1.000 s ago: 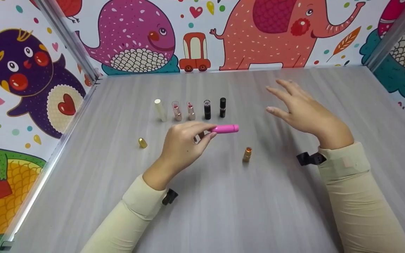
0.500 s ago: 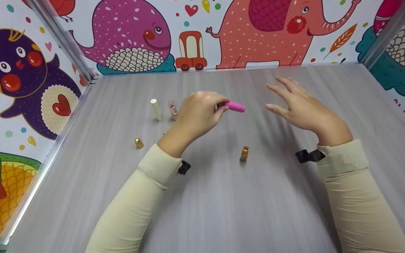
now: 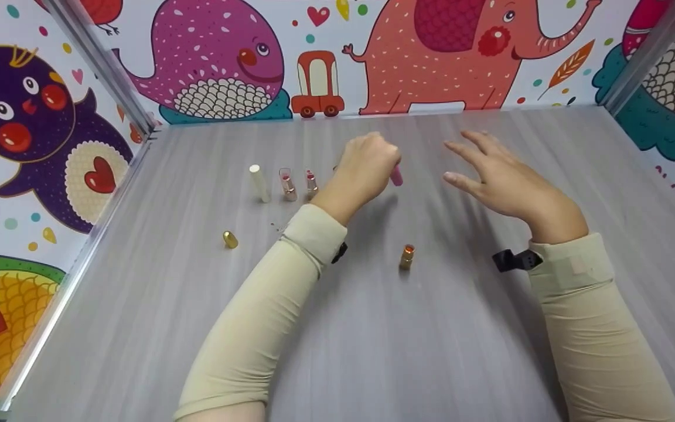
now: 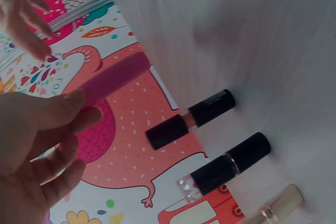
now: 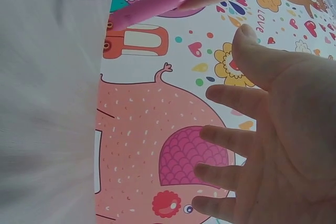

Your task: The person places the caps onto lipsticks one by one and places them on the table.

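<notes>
In the head view my left hand [image 3: 367, 167] is above the table, right of a row of lipsticks. It pinches a slim pink lipstick tube [image 4: 116, 80] near one end, between thumb and fingers. The tube tilts downward, its lower end [image 3: 396, 177] above the tabletop. Two black lipsticks stand nearest to it, one black lipstick [image 4: 190, 119] and another with a clear top [image 4: 226, 170]; the left hand and arm mostly hide them in the head view. My right hand [image 3: 507, 179] hovers at the right, fingers spread, holding nothing.
Left along the row stand a cream tube [image 3: 259, 184] and two pink lipsticks with clear caps, one [image 3: 287, 186] beside the other [image 3: 312, 183]. A gold cap [image 3: 230, 239] lies nearer. An uncapped gold lipstick [image 3: 407, 258] stands at centre. Cartoon-printed walls border the grey table [image 3: 431, 351].
My left hand has carried the pink lipstick tube away from me and to the right, past the row, turning it from level to pointing down. My right hand has stayed nearly still.
</notes>
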The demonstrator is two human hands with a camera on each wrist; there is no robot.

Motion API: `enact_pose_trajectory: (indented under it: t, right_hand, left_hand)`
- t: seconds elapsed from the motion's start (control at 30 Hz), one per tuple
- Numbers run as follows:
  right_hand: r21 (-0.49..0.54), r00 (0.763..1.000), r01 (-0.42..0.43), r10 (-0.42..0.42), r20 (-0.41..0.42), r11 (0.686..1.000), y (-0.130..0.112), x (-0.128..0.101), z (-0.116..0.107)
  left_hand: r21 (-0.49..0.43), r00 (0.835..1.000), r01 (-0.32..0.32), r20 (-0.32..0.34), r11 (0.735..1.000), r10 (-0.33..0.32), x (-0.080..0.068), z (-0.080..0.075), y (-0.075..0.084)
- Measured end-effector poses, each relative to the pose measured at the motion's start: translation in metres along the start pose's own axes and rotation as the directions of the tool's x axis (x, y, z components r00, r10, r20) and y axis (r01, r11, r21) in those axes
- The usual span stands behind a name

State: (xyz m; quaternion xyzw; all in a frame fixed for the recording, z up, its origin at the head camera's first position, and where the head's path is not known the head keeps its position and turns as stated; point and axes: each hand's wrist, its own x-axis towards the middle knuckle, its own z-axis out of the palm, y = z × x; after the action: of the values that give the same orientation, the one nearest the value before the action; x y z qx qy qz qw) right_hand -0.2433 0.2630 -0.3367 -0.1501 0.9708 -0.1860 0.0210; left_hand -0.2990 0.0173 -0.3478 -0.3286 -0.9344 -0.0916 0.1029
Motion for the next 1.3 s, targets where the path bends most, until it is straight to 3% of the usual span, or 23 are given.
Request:
enact_pose_trajectory:
  t: [0.43,1.07,1.3]
  right_hand:
    - [0.026,1.0,0.015,-0.015,0.005,1.0,-0.006,-0.001,0.0]
    - [0.021,1.0,0.021,-0.021,0.006,1.0,-0.007,-0.002,-0.003]
    - [0.028,1.0,0.023,-0.024,0.004,0.999,-0.005,-0.004,-0.003]
  left_hand:
    - [0.162,0.997,0.001,0.078,0.987,-0.014,0.02,0.023,-0.007]
    - [0.137,1.0,0.009,0.026,0.99,-0.013,0.025,0.033,-0.014]
    - [0.12,0.998,0.025,0.06,0.993,-0.032,0.027,0.028,-0.011]
